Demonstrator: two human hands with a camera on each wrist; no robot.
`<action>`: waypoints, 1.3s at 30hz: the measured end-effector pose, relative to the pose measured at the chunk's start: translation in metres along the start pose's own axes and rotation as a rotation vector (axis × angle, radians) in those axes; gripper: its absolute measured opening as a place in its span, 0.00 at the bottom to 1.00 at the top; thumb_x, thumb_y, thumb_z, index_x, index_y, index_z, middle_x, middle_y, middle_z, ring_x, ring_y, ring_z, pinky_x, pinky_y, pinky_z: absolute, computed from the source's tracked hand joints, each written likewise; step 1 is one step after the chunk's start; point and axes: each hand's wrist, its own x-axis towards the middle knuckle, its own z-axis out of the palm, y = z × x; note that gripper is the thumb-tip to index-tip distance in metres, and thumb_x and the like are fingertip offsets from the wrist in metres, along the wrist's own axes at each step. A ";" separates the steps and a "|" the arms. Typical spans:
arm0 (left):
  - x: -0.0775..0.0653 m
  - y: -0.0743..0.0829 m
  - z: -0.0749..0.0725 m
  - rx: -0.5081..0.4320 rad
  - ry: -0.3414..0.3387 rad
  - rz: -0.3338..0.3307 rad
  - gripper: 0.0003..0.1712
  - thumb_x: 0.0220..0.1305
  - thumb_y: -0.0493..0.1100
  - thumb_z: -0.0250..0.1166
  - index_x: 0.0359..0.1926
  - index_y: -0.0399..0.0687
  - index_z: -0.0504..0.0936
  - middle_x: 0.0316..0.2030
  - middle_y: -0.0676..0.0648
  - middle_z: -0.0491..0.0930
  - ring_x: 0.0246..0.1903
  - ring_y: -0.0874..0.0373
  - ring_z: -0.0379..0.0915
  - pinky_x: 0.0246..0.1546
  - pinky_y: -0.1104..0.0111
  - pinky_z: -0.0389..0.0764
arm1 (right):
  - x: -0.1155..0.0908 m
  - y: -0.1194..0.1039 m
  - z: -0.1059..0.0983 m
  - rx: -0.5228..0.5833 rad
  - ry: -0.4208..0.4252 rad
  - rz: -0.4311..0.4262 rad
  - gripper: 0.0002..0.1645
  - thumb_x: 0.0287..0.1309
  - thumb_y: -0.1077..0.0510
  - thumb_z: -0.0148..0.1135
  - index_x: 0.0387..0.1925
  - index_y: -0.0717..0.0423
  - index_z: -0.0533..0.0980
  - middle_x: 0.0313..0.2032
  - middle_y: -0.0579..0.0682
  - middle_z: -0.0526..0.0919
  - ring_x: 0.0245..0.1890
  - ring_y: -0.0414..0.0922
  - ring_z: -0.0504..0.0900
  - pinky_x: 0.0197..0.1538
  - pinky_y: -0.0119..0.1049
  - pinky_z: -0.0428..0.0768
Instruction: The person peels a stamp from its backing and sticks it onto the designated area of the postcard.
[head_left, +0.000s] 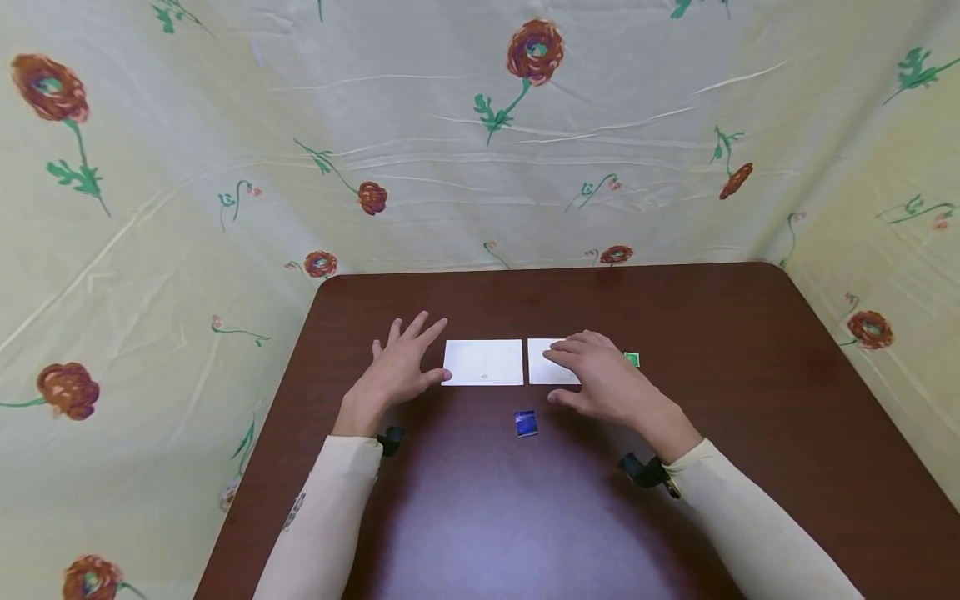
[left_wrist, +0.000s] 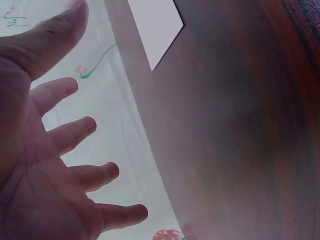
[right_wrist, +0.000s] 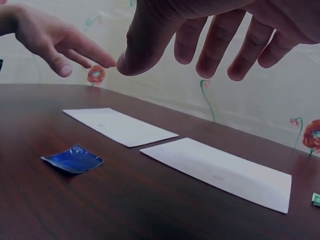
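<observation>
Two white cards lie flat and side by side on the brown table, a narrow gap between them. My left hand [head_left: 396, 365] hovers by the outer edge of the left card [head_left: 483, 362], fingers spread and holding nothing. Above the right card [right_wrist: 225, 172] is my right hand [head_left: 603, 375], its fingers extended and apart from the card in the right wrist view; it hides part of that card in the head view. Nearer to me sits a small blue square piece [head_left: 527, 423], slightly curled at its edges. A small green-and-white piece [head_left: 632, 359] lies just beyond the right card.
The brown table [head_left: 480, 517] has rounded far corners. A pale cloth with printed red flowers [head_left: 420, 108] hangs behind it and along both sides. Each wrist wears a dark strap, such as the right strap [head_left: 647, 472].
</observation>
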 end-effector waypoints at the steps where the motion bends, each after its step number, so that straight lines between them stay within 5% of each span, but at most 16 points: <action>1: 0.001 -0.001 0.001 -0.004 -0.007 -0.002 0.51 0.61 0.57 0.71 0.79 0.67 0.52 0.80 0.45 0.43 0.77 0.29 0.30 0.62 0.23 0.42 | 0.000 -0.001 0.002 0.002 -0.002 -0.002 0.36 0.52 0.43 0.75 0.59 0.56 0.79 0.57 0.55 0.83 0.60 0.56 0.78 0.68 0.58 0.66; 20: 0.021 -0.011 0.017 0.007 -0.104 -0.011 0.44 0.64 0.53 0.69 0.77 0.62 0.59 0.79 0.42 0.46 0.77 0.30 0.33 0.62 0.24 0.48 | 0.003 -0.020 0.036 0.031 -0.107 -0.010 0.26 0.54 0.46 0.73 0.52 0.52 0.83 0.46 0.49 0.84 0.47 0.50 0.80 0.49 0.49 0.76; 39: 0.025 -0.014 0.026 0.037 -0.161 -0.048 0.44 0.66 0.55 0.67 0.78 0.61 0.57 0.79 0.40 0.48 0.76 0.28 0.37 0.62 0.24 0.48 | 0.002 -0.028 0.059 0.054 -0.167 0.007 0.21 0.57 0.47 0.71 0.50 0.51 0.83 0.43 0.47 0.83 0.44 0.47 0.79 0.50 0.45 0.77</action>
